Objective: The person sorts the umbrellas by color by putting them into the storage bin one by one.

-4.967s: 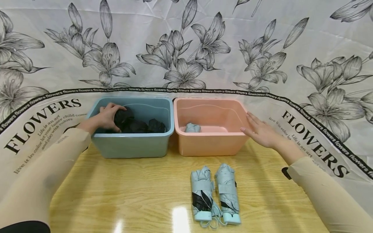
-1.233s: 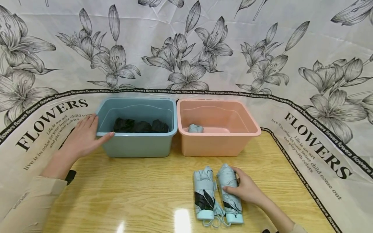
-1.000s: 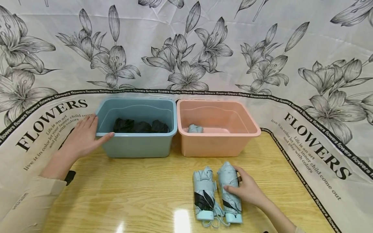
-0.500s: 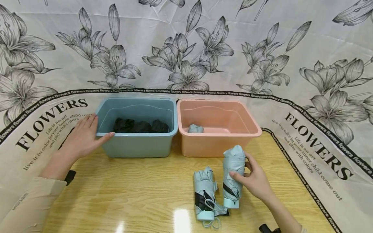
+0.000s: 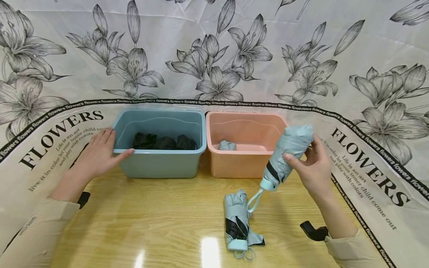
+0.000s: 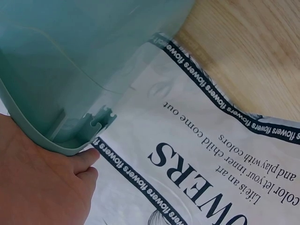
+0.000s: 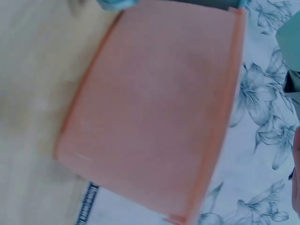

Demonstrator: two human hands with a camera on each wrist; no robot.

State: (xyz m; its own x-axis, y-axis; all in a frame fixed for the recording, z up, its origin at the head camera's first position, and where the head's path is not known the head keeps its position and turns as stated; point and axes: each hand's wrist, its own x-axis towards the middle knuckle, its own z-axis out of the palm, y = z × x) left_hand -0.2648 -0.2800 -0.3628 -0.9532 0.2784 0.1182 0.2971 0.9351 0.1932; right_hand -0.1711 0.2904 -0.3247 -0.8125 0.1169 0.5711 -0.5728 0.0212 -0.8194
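Note:
My right hand (image 5: 315, 171) grips a folded light blue umbrella (image 5: 289, 152), thumb across its front. The umbrella is tilted, its top up to the right and overlapping the pink bin's right end in the head view; its wrist cord hangs from the handle. A second folded light blue umbrella (image 5: 235, 217) lies on the table, handle toward me. My left hand (image 5: 95, 154) rests on the left end of the blue bin (image 5: 157, 165), fingers extended along the rim. In the left wrist view that hand (image 6: 42, 173) touches the bin's edge.
Several black bundles (image 5: 165, 143) lie in the blue bin. A light blue bundle (image 5: 227, 145) sits in the pink bin (image 5: 239, 167), which stands close beside it. A flower-printed cloth (image 5: 187, 22) hangs behind and spreads along both sides of the wooden table (image 5: 151, 219).
My right hand has taken the right-hand umbrella off the table and raised it toward the pink bin, tilting it. Earlier, my left hand left the black bundles for the blue bin's rim.

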